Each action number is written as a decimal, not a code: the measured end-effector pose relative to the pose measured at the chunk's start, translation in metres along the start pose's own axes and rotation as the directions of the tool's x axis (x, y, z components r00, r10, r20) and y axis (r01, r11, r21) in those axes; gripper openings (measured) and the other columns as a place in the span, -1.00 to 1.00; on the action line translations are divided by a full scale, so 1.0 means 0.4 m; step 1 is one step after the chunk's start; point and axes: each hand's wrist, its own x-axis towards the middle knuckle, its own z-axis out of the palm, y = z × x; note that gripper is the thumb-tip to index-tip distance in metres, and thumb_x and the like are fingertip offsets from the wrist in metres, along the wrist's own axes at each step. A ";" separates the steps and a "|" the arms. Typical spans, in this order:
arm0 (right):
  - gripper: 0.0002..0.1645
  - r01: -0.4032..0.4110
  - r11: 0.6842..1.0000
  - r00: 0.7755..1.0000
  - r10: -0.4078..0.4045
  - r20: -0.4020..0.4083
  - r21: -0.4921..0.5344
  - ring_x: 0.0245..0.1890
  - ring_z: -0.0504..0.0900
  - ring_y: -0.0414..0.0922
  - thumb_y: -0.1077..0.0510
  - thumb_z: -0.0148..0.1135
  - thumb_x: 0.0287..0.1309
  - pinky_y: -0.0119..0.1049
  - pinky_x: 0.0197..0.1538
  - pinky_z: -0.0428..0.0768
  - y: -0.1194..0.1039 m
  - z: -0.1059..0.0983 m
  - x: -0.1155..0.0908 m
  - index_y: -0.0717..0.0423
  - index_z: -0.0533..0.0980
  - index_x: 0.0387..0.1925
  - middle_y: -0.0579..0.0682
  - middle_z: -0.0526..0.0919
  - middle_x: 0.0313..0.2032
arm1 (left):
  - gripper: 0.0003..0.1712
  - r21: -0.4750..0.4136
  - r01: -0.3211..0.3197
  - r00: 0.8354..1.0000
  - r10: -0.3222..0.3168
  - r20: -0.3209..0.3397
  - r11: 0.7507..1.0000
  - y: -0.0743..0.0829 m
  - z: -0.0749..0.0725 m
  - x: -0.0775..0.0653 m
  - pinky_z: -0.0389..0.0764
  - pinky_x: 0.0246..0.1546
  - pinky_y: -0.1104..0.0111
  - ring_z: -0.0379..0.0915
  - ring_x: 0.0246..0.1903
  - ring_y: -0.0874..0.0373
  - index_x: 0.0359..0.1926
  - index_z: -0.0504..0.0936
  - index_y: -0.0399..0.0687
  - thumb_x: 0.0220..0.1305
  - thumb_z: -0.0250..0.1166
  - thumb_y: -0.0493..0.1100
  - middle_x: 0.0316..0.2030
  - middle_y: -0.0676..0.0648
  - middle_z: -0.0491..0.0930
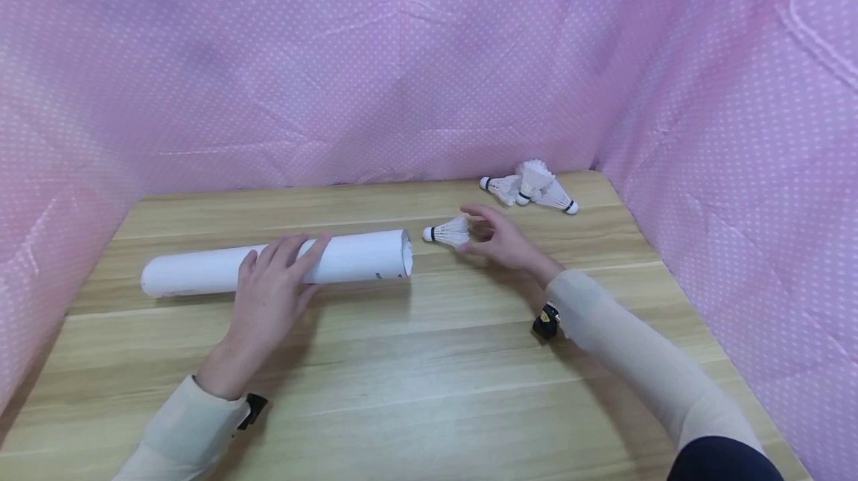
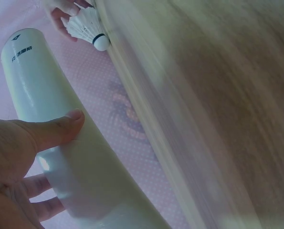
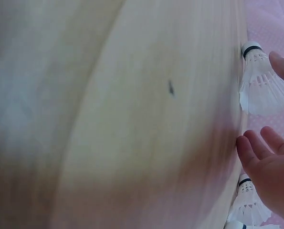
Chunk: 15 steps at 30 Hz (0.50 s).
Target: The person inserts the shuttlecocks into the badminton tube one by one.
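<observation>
A long white tube (image 1: 355, 256) lies across the table on the left, its open end facing right. My left hand (image 1: 271, 280) grips it around the middle; in the left wrist view the thumb (image 2: 60, 131) lies along its side. Just right of the opening lies a single white shuttlecock (image 1: 450, 233), its cork with a dark band pointing at the tube. My right hand (image 1: 501, 240) is at the feather end, with fingers spread around the skirt. In the right wrist view the fingers (image 3: 270, 148) are extended beside the shuttlecock (image 3: 263, 86), not closed on it.
Three more shuttlecocks (image 1: 535, 182) lie piled at the back right of the wooden table (image 1: 415, 392). Pink dotted cloth (image 1: 402, 71) rises behind the table and along both sides.
</observation>
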 end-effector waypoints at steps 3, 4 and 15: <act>-0.05 0.002 1.000 1.000 -0.002 -0.016 -0.001 0.30 0.44 0.21 0.22 0.54 0.05 0.07 0.34 0.37 0.004 0.002 0.005 0.15 0.29 0.44 0.18 0.36 0.38 | 0.01 0.005 -0.006 1.000 0.006 -0.003 1.000 -0.002 0.001 -0.001 0.26 0.12 -0.41 0.39 0.18 -0.30 0.38 0.46 0.11 -0.15 0.64 -0.34 0.18 -0.27 0.50; -0.06 0.001 1.000 1.000 -0.001 -0.020 -0.005 0.28 0.46 0.20 0.22 0.54 0.04 0.06 0.33 0.40 0.004 0.003 0.006 0.16 0.30 0.42 0.17 0.39 0.36 | 0.01 0.006 -0.006 1.000 0.006 -0.004 1.000 -0.002 0.002 -0.001 0.26 0.11 -0.41 0.39 0.18 -0.30 0.38 0.46 0.11 -0.15 0.64 -0.34 0.19 -0.27 0.50; -0.15 0.015 1.000 0.999 -0.015 -0.043 0.015 0.20 0.54 0.18 0.27 0.52 0.05 -0.03 0.27 0.48 -0.001 0.014 0.007 0.26 0.35 0.37 0.23 0.50 0.25 | 0.02 0.009 0.006 1.000 -0.006 -0.006 1.000 -0.007 0.002 -0.006 0.25 0.13 -0.39 0.37 0.19 -0.26 0.39 0.45 0.13 -0.16 0.64 -0.34 0.18 -0.26 0.50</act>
